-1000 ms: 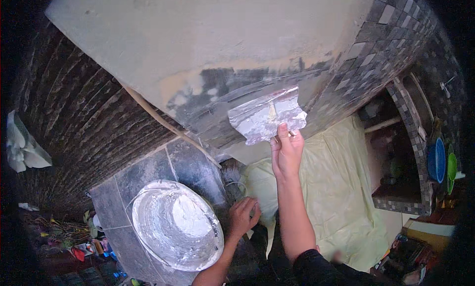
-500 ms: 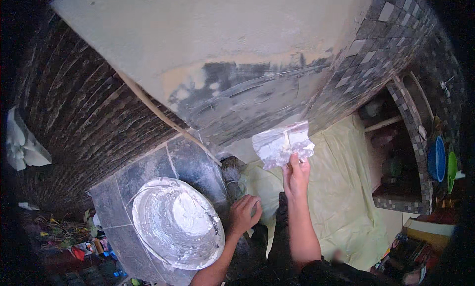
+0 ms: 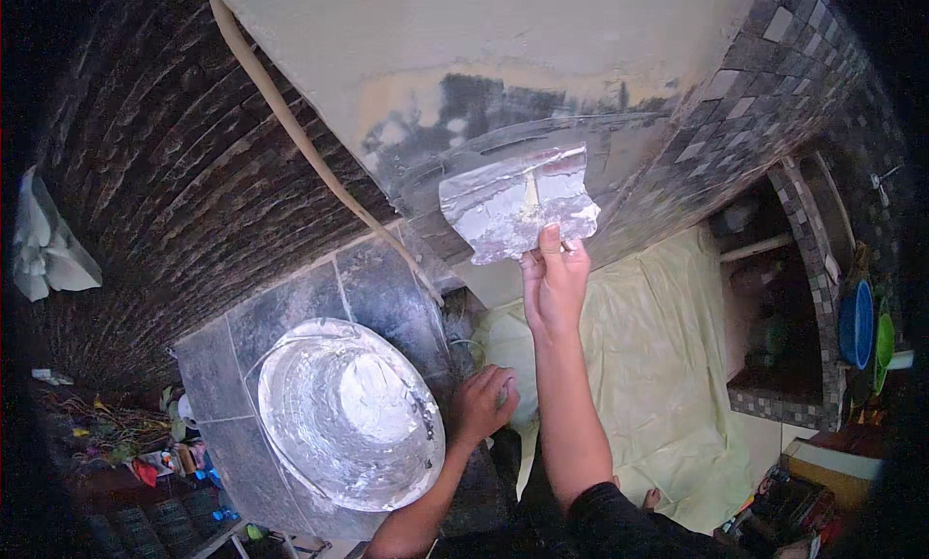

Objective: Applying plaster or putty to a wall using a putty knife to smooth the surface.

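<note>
My right hand (image 3: 557, 286) grips a broad, flat plastering blade (image 3: 489, 201) by its lower edge, thumb on top. White paste is smeared over the blade's face. It is raised in front of the lower wall (image 3: 542, 133), where a dark, streaked patch shows below the pale coat. Lower down, my left hand (image 3: 482, 404) has its fingers curled in; whatever they may hold is hidden. Beside it on the left stands a wide bucket (image 3: 300, 419), its inside coated with white paste and a thick white mass at the bottom.
Dark tiles (image 3: 218, 370) lie under the bucket. A beige strip (image 3: 290, 123) runs down beside a rough dark wall (image 3: 145, 172). Pale green sheeting (image 3: 658, 356) spreads to the right, near a mosaic-edged opening (image 3: 774, 298). Blue (image 3: 855, 324) and green basins (image 3: 883, 354) stand at far right.
My right hand has risen and shifted left with the plastering blade, which now overlaps the lower wall. My left hand stays beside the bucket. The view has shifted slightly.
</note>
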The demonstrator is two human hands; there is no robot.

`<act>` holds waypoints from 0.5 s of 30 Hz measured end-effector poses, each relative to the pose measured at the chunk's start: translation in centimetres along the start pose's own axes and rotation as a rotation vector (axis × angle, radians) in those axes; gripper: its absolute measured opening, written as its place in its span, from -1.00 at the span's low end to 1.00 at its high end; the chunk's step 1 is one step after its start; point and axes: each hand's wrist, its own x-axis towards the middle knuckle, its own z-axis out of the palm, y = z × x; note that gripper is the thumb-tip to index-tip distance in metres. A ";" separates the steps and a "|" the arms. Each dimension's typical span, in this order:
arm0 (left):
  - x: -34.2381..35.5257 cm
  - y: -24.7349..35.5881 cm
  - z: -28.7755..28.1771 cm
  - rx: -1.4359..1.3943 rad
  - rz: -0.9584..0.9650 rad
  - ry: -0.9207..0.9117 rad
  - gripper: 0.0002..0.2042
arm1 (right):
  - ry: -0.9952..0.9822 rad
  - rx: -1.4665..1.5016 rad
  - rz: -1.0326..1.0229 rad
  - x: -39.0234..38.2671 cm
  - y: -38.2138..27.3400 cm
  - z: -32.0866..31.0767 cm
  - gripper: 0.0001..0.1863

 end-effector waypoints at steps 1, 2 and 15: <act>0.0 -0.1 0.0 -0.011 0.000 -0.006 -0.83 | -0.005 0.005 -0.010 0.0 0.3 -0.3 -0.74; 0.0 -0.1 0.0 -0.023 0.000 -0.012 -0.84 | -0.005 0.005 -0.009 -0.1 0.7 -0.6 -0.74; 0.4 0.2 -0.3 -0.077 0.014 0.003 -0.85 | 0.109 -0.031 0.054 -2.5 0.4 -2.6 -0.80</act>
